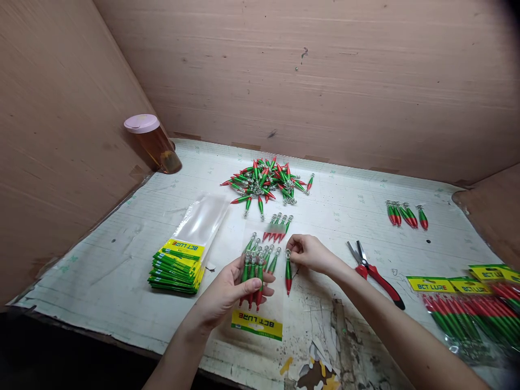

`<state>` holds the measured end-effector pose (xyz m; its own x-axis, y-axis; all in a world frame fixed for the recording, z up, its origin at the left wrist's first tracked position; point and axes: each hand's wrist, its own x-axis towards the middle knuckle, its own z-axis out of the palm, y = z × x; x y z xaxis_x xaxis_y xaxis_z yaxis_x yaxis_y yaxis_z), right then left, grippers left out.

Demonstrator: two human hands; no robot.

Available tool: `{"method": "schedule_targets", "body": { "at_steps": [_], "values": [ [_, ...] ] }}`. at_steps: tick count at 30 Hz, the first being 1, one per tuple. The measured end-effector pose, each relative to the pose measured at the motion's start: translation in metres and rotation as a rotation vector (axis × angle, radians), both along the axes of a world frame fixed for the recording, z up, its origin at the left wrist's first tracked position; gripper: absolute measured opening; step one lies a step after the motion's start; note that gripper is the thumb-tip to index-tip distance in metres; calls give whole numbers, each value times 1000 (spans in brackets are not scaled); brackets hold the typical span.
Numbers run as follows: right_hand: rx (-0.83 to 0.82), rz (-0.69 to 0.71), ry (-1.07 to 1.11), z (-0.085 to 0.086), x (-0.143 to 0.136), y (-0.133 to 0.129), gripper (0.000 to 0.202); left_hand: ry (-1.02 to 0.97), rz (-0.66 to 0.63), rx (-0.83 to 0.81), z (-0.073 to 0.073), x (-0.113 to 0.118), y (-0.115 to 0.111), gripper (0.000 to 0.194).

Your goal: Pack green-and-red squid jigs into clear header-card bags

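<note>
My left hand (231,290) grips a clear plastic bag with a yellow-green header (257,325), along with several red and green lures (252,276) lying side by side under the thumb. Just right of the bag, my right hand (306,252) pinches the metal-hook end of one lure (288,273), its red tip pointing towards me. Beyond the bag, a short row of lures (277,230) rests on the table, partly seen through the plastic. A few more lie next to the left fingers.
A lure pile (264,181) sits at the back centre. At left are stacked bags (179,265) and a lidded bottle (154,143). Red-handled pliers (376,273), several loose lures (406,215) and filled packets (459,314) lie right. Cardboard walls (325,81) surround the table.
</note>
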<state>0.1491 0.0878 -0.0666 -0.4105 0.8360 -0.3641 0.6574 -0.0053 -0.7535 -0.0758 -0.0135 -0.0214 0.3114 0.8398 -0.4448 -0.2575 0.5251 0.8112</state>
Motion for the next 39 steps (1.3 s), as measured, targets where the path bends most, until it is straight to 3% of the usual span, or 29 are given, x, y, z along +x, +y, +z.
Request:
{"method": "schedule_targets", "body": {
  "at_steps": [4, 10, 19, 25, 31, 39],
  "values": [
    [-71, -62, 105, 6, 12, -5, 20, -19, -20, -19, 0, 3, 1, 45],
    [-220, -65, 149, 12, 23, -10, 17, -9, -50, -17, -4, 2, 2, 46],
    [-70, -101, -38, 8, 4, -4, 15, -1, -73, -4, -6, 0, 2, 45],
    [-160, -78, -101, 4, 1, -1, 18, 11, -70, -16, -7, -1, 2, 44],
    [-248, -97, 94, 13, 11, -3, 10, 7, -69, -31, -6, 0, 2, 42],
    [-245, -115, 273, 16, 26, -4, 15, -19, -56, -67, -6, 2, 3, 50]
  ]
}}
